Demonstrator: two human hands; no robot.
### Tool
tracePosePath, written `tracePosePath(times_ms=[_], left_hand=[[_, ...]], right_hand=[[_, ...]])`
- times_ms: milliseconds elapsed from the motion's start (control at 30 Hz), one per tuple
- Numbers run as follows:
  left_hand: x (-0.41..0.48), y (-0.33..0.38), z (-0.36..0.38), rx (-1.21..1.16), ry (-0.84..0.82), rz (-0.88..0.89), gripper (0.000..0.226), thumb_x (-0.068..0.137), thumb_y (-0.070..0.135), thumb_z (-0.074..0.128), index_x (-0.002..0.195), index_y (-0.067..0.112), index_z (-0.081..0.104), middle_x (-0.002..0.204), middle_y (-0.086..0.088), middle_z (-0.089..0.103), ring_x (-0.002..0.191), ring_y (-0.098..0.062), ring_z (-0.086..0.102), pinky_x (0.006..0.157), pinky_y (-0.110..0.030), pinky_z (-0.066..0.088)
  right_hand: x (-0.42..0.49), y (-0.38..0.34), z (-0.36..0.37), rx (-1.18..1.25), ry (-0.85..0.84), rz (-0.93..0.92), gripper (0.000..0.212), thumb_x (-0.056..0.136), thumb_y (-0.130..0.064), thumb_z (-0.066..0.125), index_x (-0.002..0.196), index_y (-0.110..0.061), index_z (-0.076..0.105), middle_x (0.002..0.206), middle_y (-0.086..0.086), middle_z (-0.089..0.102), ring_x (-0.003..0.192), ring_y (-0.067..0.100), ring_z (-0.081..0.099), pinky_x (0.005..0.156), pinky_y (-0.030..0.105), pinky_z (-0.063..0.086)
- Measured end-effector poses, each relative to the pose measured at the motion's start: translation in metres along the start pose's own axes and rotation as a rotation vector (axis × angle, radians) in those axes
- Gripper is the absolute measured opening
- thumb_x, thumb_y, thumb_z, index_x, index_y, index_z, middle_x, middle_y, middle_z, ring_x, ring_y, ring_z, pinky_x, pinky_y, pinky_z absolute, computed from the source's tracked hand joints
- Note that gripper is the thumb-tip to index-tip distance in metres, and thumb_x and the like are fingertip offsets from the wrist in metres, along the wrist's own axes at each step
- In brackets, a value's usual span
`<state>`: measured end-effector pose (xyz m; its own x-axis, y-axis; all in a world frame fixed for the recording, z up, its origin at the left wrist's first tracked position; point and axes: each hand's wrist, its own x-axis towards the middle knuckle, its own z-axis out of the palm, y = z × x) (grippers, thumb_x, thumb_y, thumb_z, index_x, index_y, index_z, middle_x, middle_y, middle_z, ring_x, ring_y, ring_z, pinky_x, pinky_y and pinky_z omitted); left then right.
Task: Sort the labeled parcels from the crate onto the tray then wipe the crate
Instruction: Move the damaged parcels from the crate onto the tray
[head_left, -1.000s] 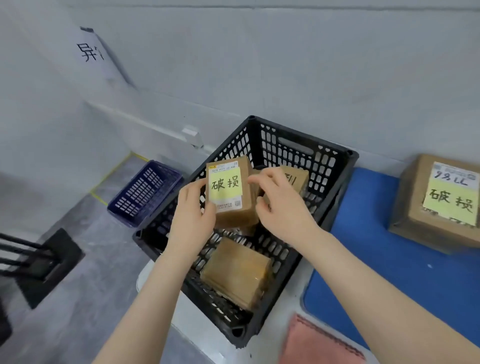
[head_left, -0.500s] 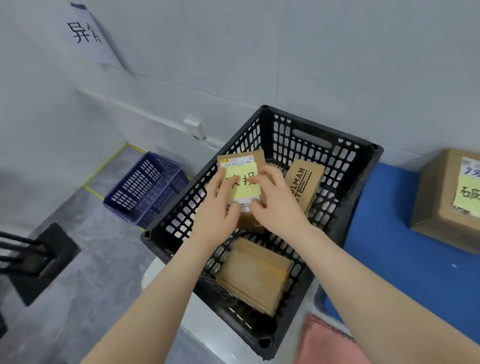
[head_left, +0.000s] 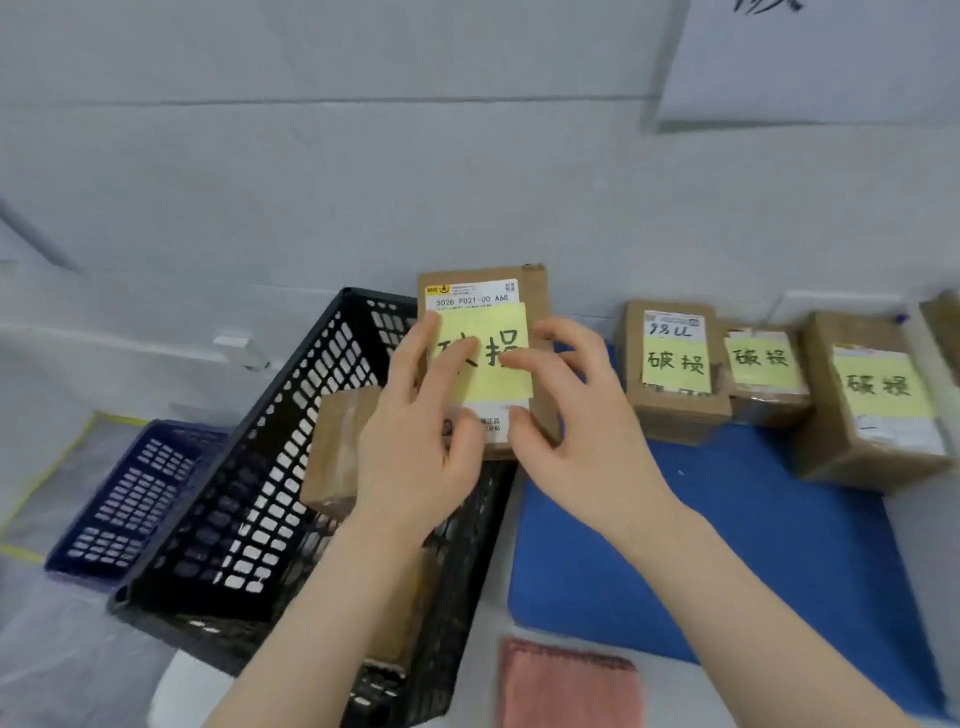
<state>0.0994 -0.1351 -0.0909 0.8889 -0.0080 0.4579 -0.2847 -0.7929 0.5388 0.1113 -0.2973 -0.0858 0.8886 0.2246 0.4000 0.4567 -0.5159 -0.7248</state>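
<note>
Yellow note (head_left: 493, 387) on parcel (head_left: 538, 297): 破损

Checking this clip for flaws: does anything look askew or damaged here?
The held parcel has a ragged, lifted top right corner. The black crate sits skewed to the blue tray, its left corner apparently past the table edge.

A brown parcel (head_left: 535, 306) with a white shipping label and a yellow handwritten note is held upright between the left hand (head_left: 415, 447) and right hand (head_left: 576, 431) over the right rim of the black lattice crate (head_left: 291, 457), in which a plain parcel (head_left: 337, 441) lies, while a row of three noted parcels (head_left: 763, 395) stands along the far edge of the blue tray (head_left: 727, 545).
</note>
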Motion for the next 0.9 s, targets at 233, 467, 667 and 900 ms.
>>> tracePosePath(times_ms=[233,467,667,900], left_hand=[[-0.032,0.112,0.089,-0.095,-0.182,0.129,0.053,0.081,0.037,0.037,0.133,0.042,0.037,0.154,0.020,0.017,0.096,-0.007,0.059,0.061,-0.028,0.051],[-0.093,0.159,0.191,-0.097,-0.449,0.044,0.057,0.081,0.043,0.028,0.138,0.042,0.031,0.153,0.030,0.002,0.096,-0.012,0.058,0.061,-0.021,0.043],[-0.122,0.177,0.239,-0.075,-0.578,0.005,0.058,0.081,0.044,0.028,0.138,0.038,0.035,0.153,0.029,0.002,0.093,-0.009,0.057,0.058,-0.020,0.038],[-0.118,0.189,0.260,-0.083,-0.591,-0.006,0.059,0.080,0.044,0.029,0.138,0.036,0.035,0.155,0.024,0.003,0.104,-0.009,0.054,0.059,-0.023,0.041]], right_hand=[[-0.096,0.058,-0.120,-0.047,0.085,0.203,0.039,0.082,-0.025,0.057,0.120,-0.032,0.057,0.138,-0.025,0.027,0.122,0.001,0.041,0.089,0.016,0.044],[-0.177,0.134,-0.163,-0.112,-0.007,0.441,0.037,0.088,-0.015,0.055,0.122,-0.028,0.054,0.135,-0.025,0.025,0.110,0.000,0.047,0.081,0.021,0.049],[-0.208,0.169,-0.166,-0.159,-0.013,0.625,0.041,0.086,-0.012,0.053,0.124,-0.025,0.053,0.139,-0.016,0.026,0.096,0.016,0.056,0.082,0.032,0.052],[-0.204,0.180,-0.172,-0.183,0.064,0.662,0.045,0.087,-0.001,0.051,0.128,-0.019,0.053,0.142,-0.009,0.027,0.118,0.010,0.047,0.083,0.013,0.046]])
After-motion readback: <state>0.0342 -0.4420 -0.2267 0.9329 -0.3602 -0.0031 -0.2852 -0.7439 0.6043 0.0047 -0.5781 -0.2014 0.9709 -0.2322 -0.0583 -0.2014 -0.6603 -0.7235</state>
